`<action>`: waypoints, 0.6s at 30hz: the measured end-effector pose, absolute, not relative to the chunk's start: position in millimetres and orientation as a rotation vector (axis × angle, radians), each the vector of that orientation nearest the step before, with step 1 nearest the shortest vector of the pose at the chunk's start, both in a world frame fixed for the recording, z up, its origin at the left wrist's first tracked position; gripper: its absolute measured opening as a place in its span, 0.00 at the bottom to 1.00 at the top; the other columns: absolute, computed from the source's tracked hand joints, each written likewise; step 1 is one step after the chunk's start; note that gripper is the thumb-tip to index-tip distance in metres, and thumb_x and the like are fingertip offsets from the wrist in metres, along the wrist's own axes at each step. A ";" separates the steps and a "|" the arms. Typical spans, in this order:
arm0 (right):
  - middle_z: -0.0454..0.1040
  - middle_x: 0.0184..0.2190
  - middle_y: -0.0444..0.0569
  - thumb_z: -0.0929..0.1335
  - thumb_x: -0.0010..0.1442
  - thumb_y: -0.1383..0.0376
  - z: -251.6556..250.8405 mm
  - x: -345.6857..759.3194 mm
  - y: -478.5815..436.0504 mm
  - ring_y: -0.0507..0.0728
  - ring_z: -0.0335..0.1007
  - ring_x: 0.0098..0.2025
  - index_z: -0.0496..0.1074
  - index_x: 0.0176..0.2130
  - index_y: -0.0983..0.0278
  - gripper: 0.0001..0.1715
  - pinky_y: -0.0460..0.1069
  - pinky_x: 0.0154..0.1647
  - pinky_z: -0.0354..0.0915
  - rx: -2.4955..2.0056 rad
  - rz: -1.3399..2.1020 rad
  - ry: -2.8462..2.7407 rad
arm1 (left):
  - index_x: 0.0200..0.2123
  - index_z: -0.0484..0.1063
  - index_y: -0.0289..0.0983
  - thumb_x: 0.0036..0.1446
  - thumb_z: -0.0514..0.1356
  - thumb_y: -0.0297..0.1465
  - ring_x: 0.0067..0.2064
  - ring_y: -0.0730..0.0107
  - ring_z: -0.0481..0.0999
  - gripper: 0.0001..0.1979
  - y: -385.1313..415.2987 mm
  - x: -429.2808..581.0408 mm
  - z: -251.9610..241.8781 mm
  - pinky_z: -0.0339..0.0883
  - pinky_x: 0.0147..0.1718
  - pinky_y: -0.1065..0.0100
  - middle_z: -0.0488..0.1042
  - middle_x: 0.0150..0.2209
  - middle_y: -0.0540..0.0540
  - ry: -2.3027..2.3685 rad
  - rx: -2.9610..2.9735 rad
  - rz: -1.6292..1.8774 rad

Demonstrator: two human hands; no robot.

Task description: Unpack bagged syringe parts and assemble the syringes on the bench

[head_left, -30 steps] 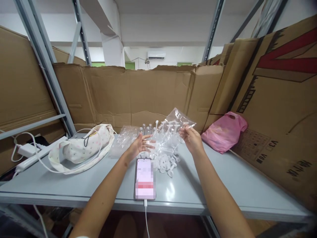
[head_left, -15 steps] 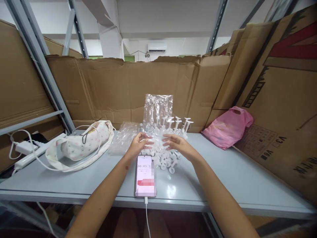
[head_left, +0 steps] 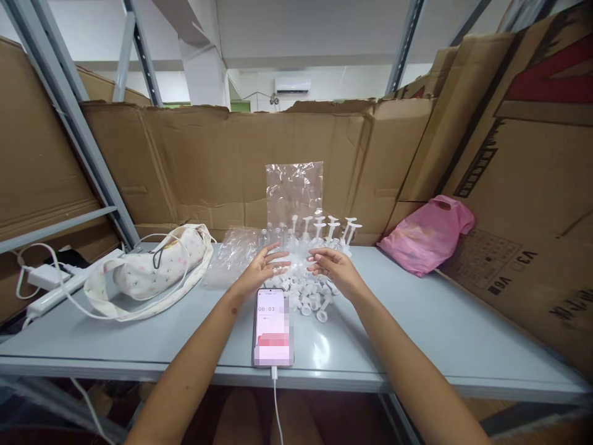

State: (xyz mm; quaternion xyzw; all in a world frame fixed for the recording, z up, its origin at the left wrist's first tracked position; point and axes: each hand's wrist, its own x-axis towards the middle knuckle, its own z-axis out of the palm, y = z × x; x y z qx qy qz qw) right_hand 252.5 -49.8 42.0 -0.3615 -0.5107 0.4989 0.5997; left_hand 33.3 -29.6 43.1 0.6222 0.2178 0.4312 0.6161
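A clear plastic bag (head_left: 294, 193) stands upright behind my hands, against the cardboard. In front of it are several clear bottle-like pieces and white T-shaped plungers (head_left: 332, 228) standing in a row. My left hand (head_left: 269, 269) is at the left of these parts, fingers spread, with nothing seen in it. To the right, my right hand (head_left: 331, 267) has its fingers bent and close together near the clear parts; whether it pinches anything is too small to tell. Small white plastic pieces (head_left: 306, 301) lie in a loose pile below my hands.
A phone (head_left: 273, 327) with a cable lies at the front edge. Flat clear bags (head_left: 234, 253), a white cloth bag (head_left: 160, 266) and a power strip (head_left: 58, 298) are at left. A pink bag (head_left: 428, 238) leans against a large box (head_left: 532, 204) at right.
The upright clear bag now reaches higher and looks flatter, showing more of the parts at its foot. My left fingers have spread, and the right fingers have drawn closer together.
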 end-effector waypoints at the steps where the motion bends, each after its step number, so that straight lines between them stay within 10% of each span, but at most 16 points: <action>1: 0.76 0.30 0.48 0.74 0.44 0.58 42.3 252.4 -50.1 0.53 0.74 0.28 0.74 0.34 0.65 0.18 0.49 0.31 0.69 -0.839 1.172 -1.182 | 0.56 0.57 0.43 0.49 0.61 0.26 0.55 0.59 0.68 0.31 -30.2 32.0 43.4 0.59 0.54 0.55 0.63 0.57 0.39 0.478 1.463 0.956; 11: 0.78 0.34 0.52 0.71 0.50 0.58 40.9 259.8 -48.2 0.56 0.75 0.39 0.75 0.36 0.65 0.15 0.53 0.46 0.69 -0.770 1.351 -1.124 | 0.60 0.55 0.48 0.45 0.66 0.30 0.60 0.53 0.60 0.39 -35.5 26.1 48.9 0.55 0.56 0.54 0.54 0.63 0.41 0.332 1.531 0.747; 18: 0.77 0.35 0.51 0.73 0.46 0.56 39.9 250.0 -52.1 0.56 0.75 0.35 0.74 0.36 0.64 0.19 0.53 0.40 0.71 -0.841 1.200 -1.290 | 0.48 0.67 0.34 0.56 0.57 0.40 0.41 0.61 0.77 0.20 -25.6 35.1 39.7 0.68 0.38 0.64 0.73 0.46 0.36 0.643 1.524 1.035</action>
